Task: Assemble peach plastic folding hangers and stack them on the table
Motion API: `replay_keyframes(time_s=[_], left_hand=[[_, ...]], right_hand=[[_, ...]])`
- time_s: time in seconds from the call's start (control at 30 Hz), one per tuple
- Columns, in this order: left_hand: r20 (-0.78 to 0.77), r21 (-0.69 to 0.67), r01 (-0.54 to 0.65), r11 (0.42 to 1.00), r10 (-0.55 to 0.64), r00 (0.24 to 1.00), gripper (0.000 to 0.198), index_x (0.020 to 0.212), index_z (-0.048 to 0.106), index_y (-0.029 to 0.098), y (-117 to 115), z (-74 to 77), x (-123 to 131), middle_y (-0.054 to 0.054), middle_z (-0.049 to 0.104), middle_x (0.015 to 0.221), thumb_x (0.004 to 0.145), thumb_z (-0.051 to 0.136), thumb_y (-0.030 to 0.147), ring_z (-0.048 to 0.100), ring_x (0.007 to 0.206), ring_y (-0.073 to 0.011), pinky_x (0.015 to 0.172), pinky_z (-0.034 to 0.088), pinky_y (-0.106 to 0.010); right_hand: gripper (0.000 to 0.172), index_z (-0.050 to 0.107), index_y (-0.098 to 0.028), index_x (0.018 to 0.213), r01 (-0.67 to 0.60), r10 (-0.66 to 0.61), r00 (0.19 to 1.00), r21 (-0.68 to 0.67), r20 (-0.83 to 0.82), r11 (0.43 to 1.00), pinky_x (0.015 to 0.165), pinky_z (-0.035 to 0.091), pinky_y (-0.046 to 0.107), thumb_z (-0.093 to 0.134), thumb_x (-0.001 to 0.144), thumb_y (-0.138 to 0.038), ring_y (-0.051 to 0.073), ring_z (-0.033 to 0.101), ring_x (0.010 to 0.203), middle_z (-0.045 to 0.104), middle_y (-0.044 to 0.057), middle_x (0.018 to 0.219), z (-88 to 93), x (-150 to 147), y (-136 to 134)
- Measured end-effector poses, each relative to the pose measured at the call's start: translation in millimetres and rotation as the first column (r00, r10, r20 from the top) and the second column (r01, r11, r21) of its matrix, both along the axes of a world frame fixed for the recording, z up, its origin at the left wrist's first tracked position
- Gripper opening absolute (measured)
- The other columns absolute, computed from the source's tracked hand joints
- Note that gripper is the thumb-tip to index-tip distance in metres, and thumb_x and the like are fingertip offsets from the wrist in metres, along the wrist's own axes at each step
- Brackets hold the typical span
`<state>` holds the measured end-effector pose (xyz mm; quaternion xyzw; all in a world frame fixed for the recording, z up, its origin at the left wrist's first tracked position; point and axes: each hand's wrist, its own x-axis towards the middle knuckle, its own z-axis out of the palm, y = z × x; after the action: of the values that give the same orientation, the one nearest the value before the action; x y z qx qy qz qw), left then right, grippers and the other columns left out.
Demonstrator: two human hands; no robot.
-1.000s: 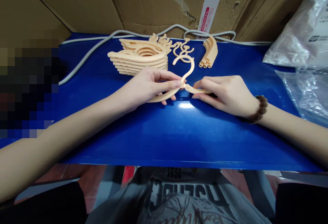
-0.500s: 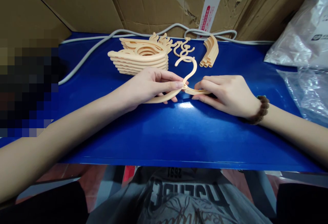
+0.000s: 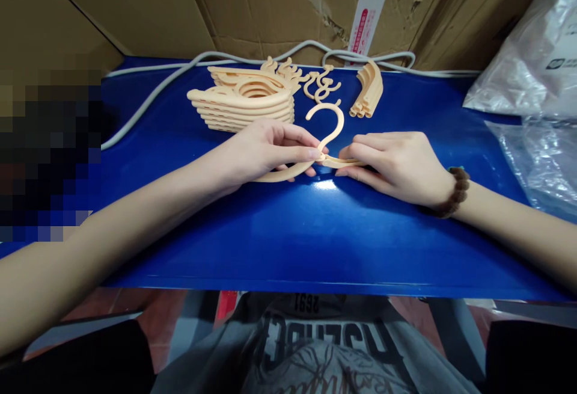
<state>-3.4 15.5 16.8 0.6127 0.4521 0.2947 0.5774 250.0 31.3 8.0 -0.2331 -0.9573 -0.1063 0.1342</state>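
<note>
Hanger (image 3: 333, 162) bridges left hand (image 3: 265, 152) and right hand (image 3: 396, 160) well inside table edge (image 3: 288, 287).

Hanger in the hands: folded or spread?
Spread: from the hook, the left bar runs under the left hand, the right bar into the right hand.

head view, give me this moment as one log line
left hand: pinching hook and curved arm | right hand: gripping second arm beside hook | beyond: hanger stack, loose hooks, curved pieces

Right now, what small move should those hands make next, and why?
Perhaps the right hand should press its curved piece against the base of the hook: they seem to meet, the left hand pinches that base, but any locking is unclear.
</note>
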Motion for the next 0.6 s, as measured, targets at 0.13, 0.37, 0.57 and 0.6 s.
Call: replay_keyframes(time_s=[0.13, 0.37, 0.57, 0.6], left_hand=[[-0.005, 0.024, -0.008, 1.0, 0.008, 1.0, 0.006, 0.088, 0.077, 0.015, -1.5, 0.6, 2.5, -0.001, 0.078, 0.078, 0.085, 0.075, 0.019, 0.07, 0.069, -0.01, 0.066, 0.053, -0.018], [-0.065, 0.074, -0.007, 0.997, 0.011, 0.998, 0.007, 0.088, 0.075, 0.016, -4.7, 3.9, 3.6, 0.0, 0.076, 0.075, 0.087, 0.072, 0.022, 0.07, 0.069, -0.0115, 0.068, 0.056, -0.02], [-0.073, 0.097, 0.017, 0.995, -0.01, 0.997, 0.006, 0.089, 0.073, 0.015, -5.4, 3.5, 4.2, -0.001, 0.075, 0.075, 0.088, 0.071, 0.02, 0.071, 0.07, -0.0117, 0.068, 0.056, -0.019], [-0.069, 0.098, 0.017, 0.995, -0.01, 0.998, 0.006, 0.088, 0.073, 0.015, -5.5, 3.4, 4.7, -0.001, 0.075, 0.075, 0.088, 0.07, 0.02, 0.071, 0.07, -0.0113, 0.067, 0.056, -0.019]], right_hand=[[0.048, 0.069, -0.016, 0.102, 0.009, -0.009, 1.0, -0.049, -0.001, 0.999, 0.063, 0.038, 0.03, 0.036, 0.111, -0.05, 0.018, 0.068, 0.079, 0.074, 0.006, 0.092, 0.6, 0.0, -0.2], [0.045, 0.068, -0.018, 0.104, 0.018, -0.018, 1.0, -0.129, 0.005, 0.991, 0.065, 0.04, 0.031, 0.036, 0.111, -0.049, 0.02, 0.07, 0.084, 0.076, 0.008, 0.096, 3.1, 0.1, -0.8], [0.044, 0.069, -0.02, 0.104, 0.002, -0.005, 1.0, -0.199, -0.014, 0.98, 0.066, 0.04, 0.031, 0.037, 0.111, -0.05, 0.02, 0.07, 0.084, 0.077, 0.007, 0.097, 2.8, 0.4, -0.1], [0.044, 0.069, -0.019, 0.105, -0.002, -0.002, 1.0, -0.208, -0.021, 0.978, 0.066, 0.04, 0.031, 0.038, 0.111, -0.05, 0.02, 0.07, 0.084, 0.077, 0.007, 0.097, 2.7, 0.4, 0.0]])
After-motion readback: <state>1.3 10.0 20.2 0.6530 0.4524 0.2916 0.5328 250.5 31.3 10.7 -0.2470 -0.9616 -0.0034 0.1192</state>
